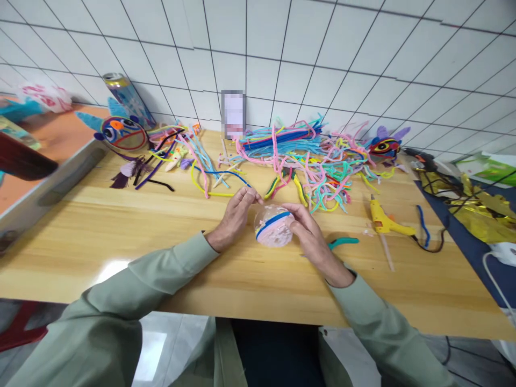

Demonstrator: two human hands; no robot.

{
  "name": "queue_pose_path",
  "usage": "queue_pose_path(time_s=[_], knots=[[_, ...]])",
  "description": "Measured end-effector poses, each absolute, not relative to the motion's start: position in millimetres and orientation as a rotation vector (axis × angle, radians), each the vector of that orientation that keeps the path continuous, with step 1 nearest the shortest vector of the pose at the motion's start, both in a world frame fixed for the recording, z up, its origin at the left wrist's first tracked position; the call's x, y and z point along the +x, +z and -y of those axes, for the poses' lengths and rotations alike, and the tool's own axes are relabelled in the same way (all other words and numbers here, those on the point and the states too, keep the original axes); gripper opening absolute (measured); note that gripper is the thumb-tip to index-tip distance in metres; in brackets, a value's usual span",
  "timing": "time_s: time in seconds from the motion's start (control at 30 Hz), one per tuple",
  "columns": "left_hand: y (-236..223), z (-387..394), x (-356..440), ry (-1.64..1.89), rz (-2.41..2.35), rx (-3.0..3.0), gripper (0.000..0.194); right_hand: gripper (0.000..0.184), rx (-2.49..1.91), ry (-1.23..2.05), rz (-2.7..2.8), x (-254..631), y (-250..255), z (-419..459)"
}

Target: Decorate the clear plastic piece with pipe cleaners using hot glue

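Note:
My right hand [308, 228] grips a clear round plastic ball [275, 234] from its right side, thumb in front. Pale pink material shows in its lower part, and a blue fuzzy strip [274, 219] runs across it. Just left of the ball, my left hand [239, 210] is closed in a pinch; what its fingertips hold, if anything, is too small to make out. The end of a blue pipe cleaner [234, 172] reaches close behind those fingers. Yellow-and-green handled pliers [300, 189] lie just beyond the ball. Partly behind my right wrist is a teal-handled tool [343, 243].
Piled pipe cleaners [282, 142] lie along the wall below a propped phone [234, 114]. A yellow glue gun [387, 219] is at right, its cord trailing. Decorated fuzzy masks [124, 133] stand at both sides, beside a can [128, 98] at left. Gold foil [484, 215] lies far right.

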State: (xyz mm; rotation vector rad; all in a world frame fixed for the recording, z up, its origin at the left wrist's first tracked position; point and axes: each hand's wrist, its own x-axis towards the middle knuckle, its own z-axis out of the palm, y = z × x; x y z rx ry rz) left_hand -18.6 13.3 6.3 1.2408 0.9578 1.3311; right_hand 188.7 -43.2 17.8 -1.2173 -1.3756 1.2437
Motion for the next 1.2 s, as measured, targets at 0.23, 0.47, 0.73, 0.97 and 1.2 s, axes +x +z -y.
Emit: queue_pose_path(time_s=[0.23, 0.47, 0.73, 0.97, 1.2], knots=[[2.6, -10.8, -20.1, 1.258, -0.875, 1.207, 0.049, 0.041, -1.188, 1.206, 1.425, 188.5, 19.6, 44.5], [3.0, -13.3, -20.3, 1.212, -0.824, 1.076, 0.049, 0.041, -1.183, 1.214, 1.415, 189.8, 16.3, 44.3], [8.6, -18.8, -23.9, 1.148, -0.719, 0.891, 0.051, 0.041, -1.177, 1.246, 1.397, 191.6, 14.2, 45.0], [11.2, -16.8, -26.9, 1.084, -0.657, 0.804, 0.042, 0.047, -1.183, 1.249, 1.428, 191.3, 16.1, 46.2], [7.8, -16.7, -27.9, 1.103, -0.656, 0.75, 0.036, 0.047, -1.19, 1.245, 1.448, 191.1, 20.2, 47.9]])
